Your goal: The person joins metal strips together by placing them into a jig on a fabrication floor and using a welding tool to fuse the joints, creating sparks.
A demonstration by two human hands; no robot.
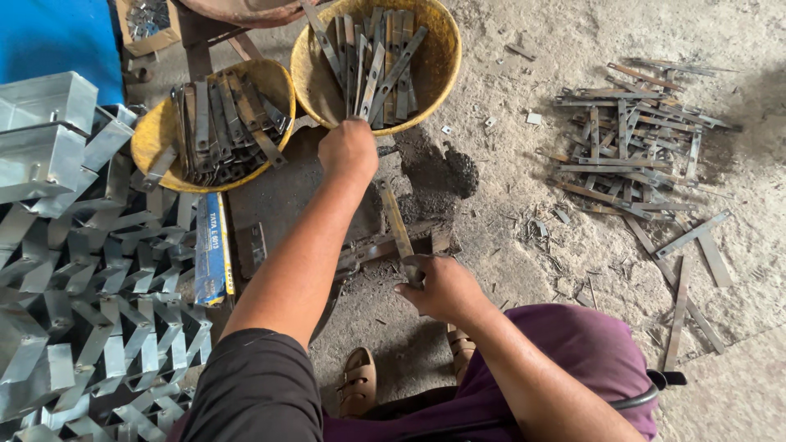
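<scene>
The person's left hand [348, 149] is stretched out toward twelve o'clock, its knuckles turned to the camera at the near rim of the right yellow basin [438, 61]; the fingers curl under and out of sight, so whether they pinch one of the metal strips [372, 69] piled in that basin cannot be told. The right hand [438, 286] sits nearer the body, fingers closed around the lower end of a rusty flat strip [395, 221] that runs up toward eleven o'clock, its far end close by the left wrist; the strip's gripped end is buried in the fist. Under it lies a dark iron block [385, 245], partly masked by the left forearm, whose shape is hard to make out. At ten o'clock a second yellow basin [160, 131] holds bent strips [225, 127] stacked on edge. At two o'clock, well apart from both hands, a loose heap of straight strips [630, 143] spreads over the dusty concrete floor [532, 213]. The nine o'clock side is filled with folded galvanised brackets [98, 311], cut off by the frame edge, and a blue packet [213, 250] leans against them. At six o'clock a tan sandal [359, 383] peeps out between the black sleeve and the purple cloth over the knee; a second one is mostly covered by the right forearm.
</scene>
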